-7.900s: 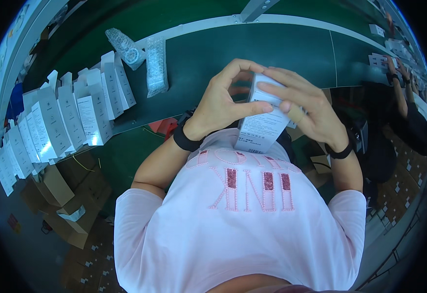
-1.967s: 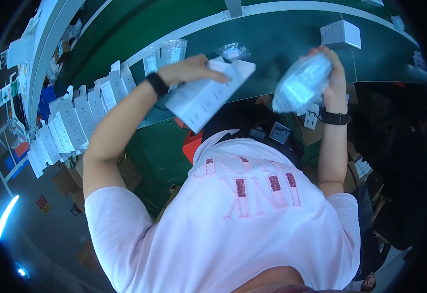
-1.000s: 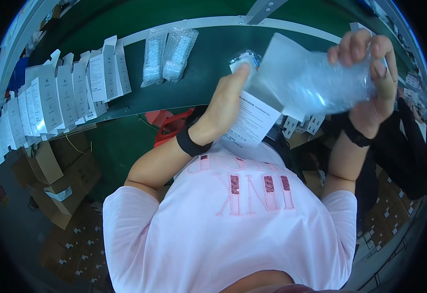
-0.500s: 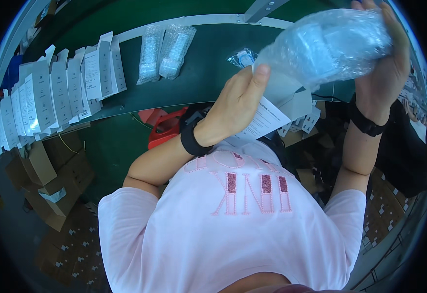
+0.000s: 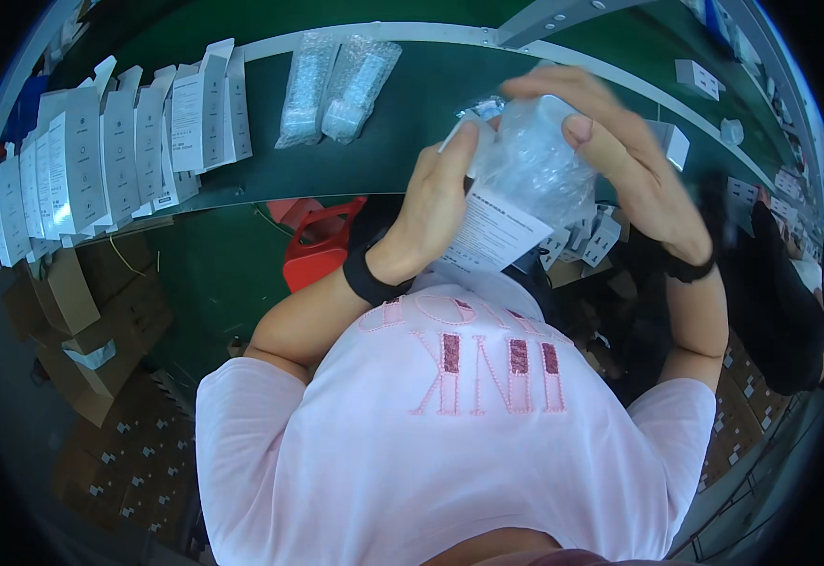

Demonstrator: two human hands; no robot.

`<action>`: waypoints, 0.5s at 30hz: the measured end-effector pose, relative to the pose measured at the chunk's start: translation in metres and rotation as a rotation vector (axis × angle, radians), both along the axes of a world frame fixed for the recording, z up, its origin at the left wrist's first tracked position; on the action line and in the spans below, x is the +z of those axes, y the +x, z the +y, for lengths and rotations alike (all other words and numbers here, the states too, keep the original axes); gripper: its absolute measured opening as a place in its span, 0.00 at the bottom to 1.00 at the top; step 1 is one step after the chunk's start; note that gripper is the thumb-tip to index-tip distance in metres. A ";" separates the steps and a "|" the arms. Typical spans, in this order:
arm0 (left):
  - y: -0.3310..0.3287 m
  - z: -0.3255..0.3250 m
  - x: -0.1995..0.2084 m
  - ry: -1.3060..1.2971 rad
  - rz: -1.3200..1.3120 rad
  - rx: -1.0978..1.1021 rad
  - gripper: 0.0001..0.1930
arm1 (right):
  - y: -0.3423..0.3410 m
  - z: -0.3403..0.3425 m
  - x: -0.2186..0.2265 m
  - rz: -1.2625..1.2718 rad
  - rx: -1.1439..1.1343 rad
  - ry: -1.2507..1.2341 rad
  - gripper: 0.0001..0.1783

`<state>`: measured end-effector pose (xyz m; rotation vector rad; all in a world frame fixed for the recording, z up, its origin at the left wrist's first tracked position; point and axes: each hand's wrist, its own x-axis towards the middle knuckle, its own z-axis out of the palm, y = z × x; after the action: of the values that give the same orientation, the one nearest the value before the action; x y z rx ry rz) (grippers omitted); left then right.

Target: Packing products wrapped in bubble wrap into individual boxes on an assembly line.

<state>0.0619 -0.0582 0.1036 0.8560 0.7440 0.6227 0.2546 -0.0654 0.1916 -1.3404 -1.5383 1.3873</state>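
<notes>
My left hand (image 5: 434, 193) is closed around a white carton (image 5: 495, 231), thumb uppermost. Printed text covers the carton side turned toward me. A clear bubble-wrapped bundle (image 5: 539, 160), pale inside, sits against the carton's upper end; whether part of it is inside, I cannot tell. My right hand (image 5: 624, 156), slightly blurred, curls over the bundle's top and right side with the thumb pressing on it. Just behind the hands, partly hidden, lies a small shiny clear-wrapped item (image 5: 481, 106).
Two bubble-wrapped packs (image 5: 360, 90) lie on the green tabletop (image 5: 261, 170). Several white cartons with raised flaps (image 5: 82, 170) stand in a row at the left. Below the edge are a red plastic seat (image 5: 322, 250), brown cardboard boxes (image 5: 73, 292) and small white boxes (image 5: 601, 238).
My right hand has come down and left with the bubble-wrapped bundle, bringing it from the upper right to the carton. My left hand still holds the carton.
</notes>
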 end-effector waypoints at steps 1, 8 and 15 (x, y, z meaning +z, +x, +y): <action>-0.005 0.001 0.001 -0.103 -0.018 0.034 0.28 | 0.002 0.003 0.008 -0.335 0.000 0.118 0.18; -0.026 0.006 -0.002 -0.226 0.090 0.130 0.28 | -0.037 0.031 -0.008 -0.408 0.415 -0.286 0.20; -0.081 0.031 -0.015 -0.410 -0.097 0.714 0.23 | 0.034 0.094 -0.074 -0.401 -0.106 0.205 0.19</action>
<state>-0.0191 -0.0274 0.0883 0.1589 1.0490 1.0854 0.2885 0.0285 0.1171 -1.6093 -1.7796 0.9021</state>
